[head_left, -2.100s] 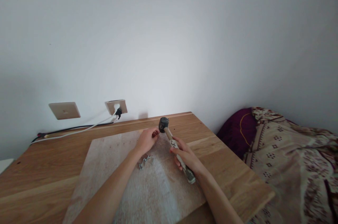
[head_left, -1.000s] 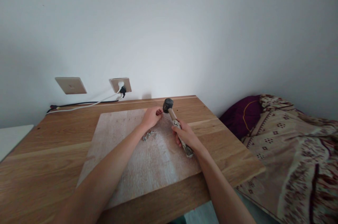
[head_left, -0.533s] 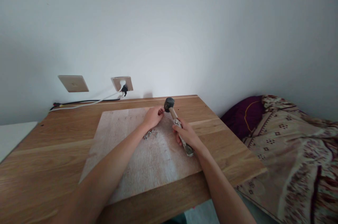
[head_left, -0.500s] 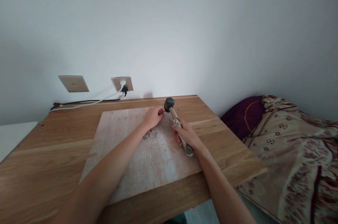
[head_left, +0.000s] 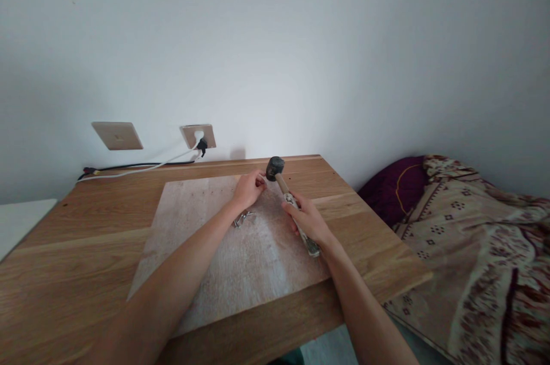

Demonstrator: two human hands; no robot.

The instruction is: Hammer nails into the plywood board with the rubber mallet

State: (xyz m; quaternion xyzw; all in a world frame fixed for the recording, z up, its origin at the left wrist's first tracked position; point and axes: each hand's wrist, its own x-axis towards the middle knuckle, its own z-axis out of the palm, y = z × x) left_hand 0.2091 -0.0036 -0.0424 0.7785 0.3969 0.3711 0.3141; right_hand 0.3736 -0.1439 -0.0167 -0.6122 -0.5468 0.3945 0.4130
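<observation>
My right hand [head_left: 306, 217] is wrapped round the worn handle of a mallet [head_left: 275, 168] with a black head and a wooden shaft. The mallet's head is just beyond the fingertips of my left hand [head_left: 250, 188], near the board's far edge. The left fingers are curled and pinched together; whatever they hold is too small to make out. Beneath both hands lies a pale wooden board [head_left: 240, 273]. Several loose nails [head_left: 242, 218] rest in a small pile on it, beside my left wrist.
The board lies on a wooden table [head_left: 378, 250] against a white wall. Behind stands a wall socket [head_left: 198, 136] with a white cable [head_left: 141, 169] plugged in, and a blank plate [head_left: 117, 136] to its left. A bed with a patterned cover [head_left: 464, 239] and purple cushion [head_left: 391, 190] is at right.
The mallet's head has shifted very slightly up and left, and its handle end slightly right. My left hand stays at nearly the same spot, its fingers a little changed.
</observation>
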